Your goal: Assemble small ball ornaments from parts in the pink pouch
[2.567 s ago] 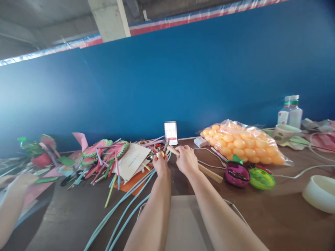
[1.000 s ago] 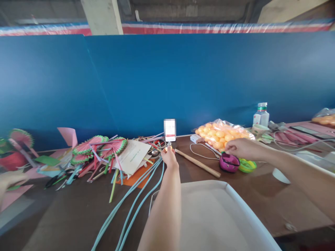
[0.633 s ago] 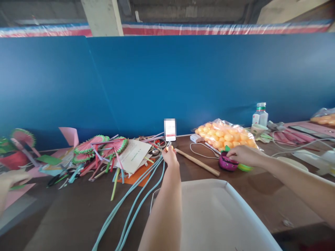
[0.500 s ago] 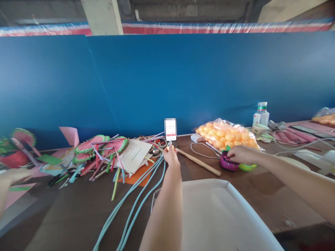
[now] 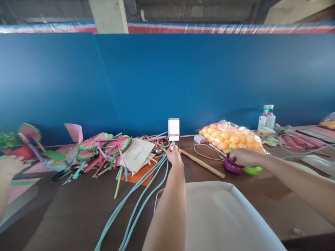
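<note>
My left hand reaches forward over the table with its fingers closed around a small orange ball, partly hidden by the fingers. Just beyond it stands a phone with a lit white screen. On the right, my right hand is bent down with closed fingers at a purple pouch-like thing that has dark studs and a bit of green; its fingertips are hidden at the rim. A yellow-green curved piece lies beside it. Behind is a clear bag of orange balls.
A white tray lies under my left forearm. A wooden stick and light-blue cords cross the table. Paper fans and scraps lie left, near another person's hand. Bottles stand at the back right.
The view has shifted slightly, so things sit a little further right. Both my hands keep their places. The other person's hand at the left has lifted.
</note>
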`<state>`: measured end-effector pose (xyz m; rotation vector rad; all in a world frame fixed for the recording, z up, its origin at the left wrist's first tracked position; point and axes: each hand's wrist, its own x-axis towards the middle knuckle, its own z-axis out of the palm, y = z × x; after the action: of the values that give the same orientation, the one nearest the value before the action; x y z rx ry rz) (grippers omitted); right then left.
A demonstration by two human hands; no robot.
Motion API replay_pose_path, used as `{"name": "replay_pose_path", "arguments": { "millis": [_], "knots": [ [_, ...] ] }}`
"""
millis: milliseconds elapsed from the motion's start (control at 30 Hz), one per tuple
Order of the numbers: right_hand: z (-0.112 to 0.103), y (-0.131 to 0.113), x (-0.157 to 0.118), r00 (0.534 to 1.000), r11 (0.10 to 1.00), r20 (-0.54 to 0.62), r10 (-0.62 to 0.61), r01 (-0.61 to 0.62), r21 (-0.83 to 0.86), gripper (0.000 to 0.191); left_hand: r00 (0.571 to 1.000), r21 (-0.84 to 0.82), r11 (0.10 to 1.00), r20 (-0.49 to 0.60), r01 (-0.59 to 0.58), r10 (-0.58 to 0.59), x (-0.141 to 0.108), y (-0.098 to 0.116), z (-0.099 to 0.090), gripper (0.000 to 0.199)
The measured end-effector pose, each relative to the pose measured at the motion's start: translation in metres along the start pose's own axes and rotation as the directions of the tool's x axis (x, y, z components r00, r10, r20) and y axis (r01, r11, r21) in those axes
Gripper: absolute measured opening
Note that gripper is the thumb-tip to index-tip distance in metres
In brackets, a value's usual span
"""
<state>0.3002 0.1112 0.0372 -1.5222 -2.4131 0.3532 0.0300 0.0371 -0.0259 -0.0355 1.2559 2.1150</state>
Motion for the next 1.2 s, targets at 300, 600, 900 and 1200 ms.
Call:
{"name": "replay_pose_path", "arguments": {
  "millis": [300, 600, 900, 1200],
  "knots": [
    [-0.007, 0.004, -0.004, 0.986, 1.000, 0.166, -0.017, 0.014, 0.017, 0.018, 1.000, -0.005, 1.000, -0.002, 0.005, -0.005, 0.000, 0.000, 0.001, 0.020],
    [-0.018, -0.059, -0.016, 0.989, 0.720, 0.039, 0.141, -0.130, 0.682, 0.006, 1.000, -0.004, 1.000, -0.005, 0.018, -0.018, 0.000, 0.001, 0.002, 0.017],
    [0.048, -0.162, 0.019, 0.997, 0.140, 0.078, 0.030, -0.081, 0.987, 0.011, 0.997, -0.007, 0.998, -0.021, -0.068, 0.068, 0.002, 0.004, 0.000, 0.020],
    [0.120, -0.192, 0.045, 0.956, -0.291, 0.275, 0.102, -0.236, 0.927, 0.015, 0.988, -0.027, 0.990, -0.063, -0.139, 0.137, 0.016, -0.004, -0.002, 0.019]
  ]
}}
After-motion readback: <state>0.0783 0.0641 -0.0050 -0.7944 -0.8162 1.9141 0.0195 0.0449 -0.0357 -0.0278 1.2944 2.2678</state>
